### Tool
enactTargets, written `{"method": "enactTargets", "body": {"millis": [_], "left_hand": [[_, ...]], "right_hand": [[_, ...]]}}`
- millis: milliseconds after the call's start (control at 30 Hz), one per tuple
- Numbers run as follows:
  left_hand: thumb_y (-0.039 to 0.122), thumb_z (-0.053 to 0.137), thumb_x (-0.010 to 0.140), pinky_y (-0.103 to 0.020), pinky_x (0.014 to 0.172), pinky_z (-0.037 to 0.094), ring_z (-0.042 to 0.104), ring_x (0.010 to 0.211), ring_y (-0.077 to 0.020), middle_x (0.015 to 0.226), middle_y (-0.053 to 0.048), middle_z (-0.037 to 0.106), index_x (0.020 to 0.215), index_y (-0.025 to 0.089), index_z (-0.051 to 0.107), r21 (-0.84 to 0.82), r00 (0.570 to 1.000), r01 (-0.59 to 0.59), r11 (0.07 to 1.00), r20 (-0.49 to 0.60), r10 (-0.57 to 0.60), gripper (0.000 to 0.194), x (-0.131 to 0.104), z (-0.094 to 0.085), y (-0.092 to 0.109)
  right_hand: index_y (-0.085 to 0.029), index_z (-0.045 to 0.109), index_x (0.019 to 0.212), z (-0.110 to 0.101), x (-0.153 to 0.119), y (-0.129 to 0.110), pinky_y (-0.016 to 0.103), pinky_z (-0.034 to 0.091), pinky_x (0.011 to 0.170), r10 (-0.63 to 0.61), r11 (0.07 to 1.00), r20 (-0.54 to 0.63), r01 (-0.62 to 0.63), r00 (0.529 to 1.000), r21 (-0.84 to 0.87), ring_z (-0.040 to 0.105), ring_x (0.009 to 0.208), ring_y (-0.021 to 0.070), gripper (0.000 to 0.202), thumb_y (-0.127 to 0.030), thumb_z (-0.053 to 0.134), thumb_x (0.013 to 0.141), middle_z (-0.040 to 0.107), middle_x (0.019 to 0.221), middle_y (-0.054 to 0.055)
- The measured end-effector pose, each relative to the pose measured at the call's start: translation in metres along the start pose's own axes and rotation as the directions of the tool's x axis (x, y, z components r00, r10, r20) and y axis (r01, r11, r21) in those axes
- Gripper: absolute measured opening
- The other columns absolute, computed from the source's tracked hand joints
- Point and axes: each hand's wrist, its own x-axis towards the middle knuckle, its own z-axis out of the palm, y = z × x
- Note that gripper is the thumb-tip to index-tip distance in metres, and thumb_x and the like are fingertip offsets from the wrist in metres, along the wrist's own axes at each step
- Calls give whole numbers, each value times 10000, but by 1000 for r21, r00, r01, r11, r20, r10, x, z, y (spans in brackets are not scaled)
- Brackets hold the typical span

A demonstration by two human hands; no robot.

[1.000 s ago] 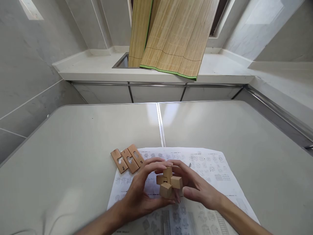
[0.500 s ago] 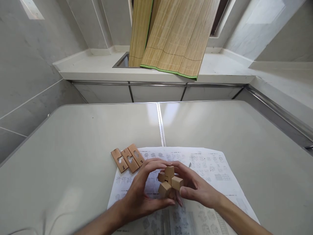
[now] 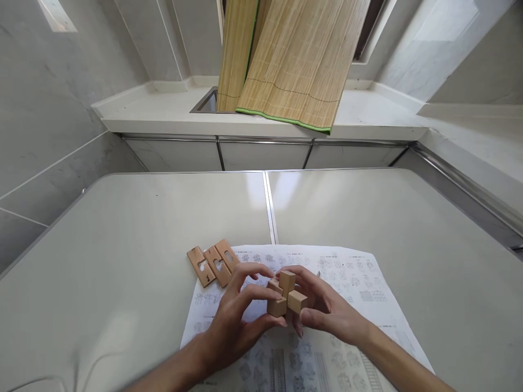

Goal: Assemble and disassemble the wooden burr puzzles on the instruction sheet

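1. Over the printed sheet (image 3: pixel 351 283) on the table (image 3: pixel 122 228), my wooden blocks (image 3: pixel 287 285) sit between both hands, joined crosswise in one cluster, ends sticking out.
2. Left hand (image 3: pixel 230 320): I pinch the lower-left block, fingertip on top, thumb at its underside.
3. Right hand (image 3: pixel 334 308): I grasp the right side, thumb tip by the right-hand block, fingers behind; exact contact there hidden.
4. Handling, my guess: light, stiff, no give. Wood looks matt, so probably not slippery. Not fragile, but a loose joint could let one block slide out.
5. Best hold, I'd say: flat faces of the block ends, thumb opposing fingers. Edges likely roll off my fingertips. Light squeeze should do.
6. Flat wood pieces with cut-outs (image 3: pixel 211 256): three, lying at the sheet's far left corner, beyond my left knuckles; can't tell if touching those.
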Motion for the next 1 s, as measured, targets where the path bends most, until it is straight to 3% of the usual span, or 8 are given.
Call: {"method": "enactTargets", "body": {"millis": [333, 500, 700, 767, 900, 1000], "left_hand": [[330, 680, 1026, -381, 926, 550, 634, 1025, -224, 1117, -61, 623, 1116, 279, 665, -7, 994, 39, 999, -98, -39, 105, 2, 1, 0], [410, 650, 1040, -337, 814, 554, 659, 952, -222, 1020, -73, 672, 1106, 244, 665, -185, 977, 164, 969, -108, -186, 179, 1, 2, -2], [427, 651, 1039, -320, 835, 567, 667, 952, -212, 993, -60, 682, 1091, 235, 675, -330, 954, 229, 916, -111, -278, 201, -1, 4, -2], [460, 650, 1033, -310, 838, 572, 669, 954, -208, 1004, -58, 683, 1082, 233, 680, -343, 934, 281, 896, -115, -338, 235, -1, 4, -2], [526, 646, 1019, -292, 801, 573, 668, 890, -185, 1010, -43, 688, 1084, 233, 656, -382, 860, 411, 828, -139, -491, 300, 3, 1, -2], [572, 612, 1024, -295, 768, 567, 684, 864, -186, 981, -29, 687, 1101, 236, 620, -422, 801, 483, 767, -140, -581, 344, 7, -1, 0]], "right_hand": [[-297, 474, 1388, -6, -4, -3, 362, 575, 767, 46, 994, -49, -50, 998, -94, 636, 773, 153, 657, -601, 794, 901, 624, 1155, 72], [-303, 495, 1360, -5, -3, -6, 365, 580, 765, 58, 994, -59, -63, 997, -89, 684, 770, 150, 597, -583, 784, 919, 597, 1310, 101], [-279, 502, 1335, -5, -2, -5, 354, 595, 739, 37, 993, -85, -47, 996, -111, 686, 802, 171, 582, -570, 788, 920, 645, 1180, 84], [-275, 501, 1327, -6, -2, -4, 332, 585, 681, 35, 990, -94, -48, 995, -130, 695, 792, 184, 556, -567, 768, 936, 668, 1121, 77], [-257, 498, 1352, -10, -5, -3, 343, 564, 687, 45, 971, -115, -70, 992, -229, 649, 677, 179, 527, -560, 713, 978, 665, 804, -2], [-275, 493, 1402, -10, -6, -1, 383, 571, 771, -22, 899, -248, -90, 969, -429, 666, 785, 209, 558, -547, 716, 969, 687, 940, 34]]}}
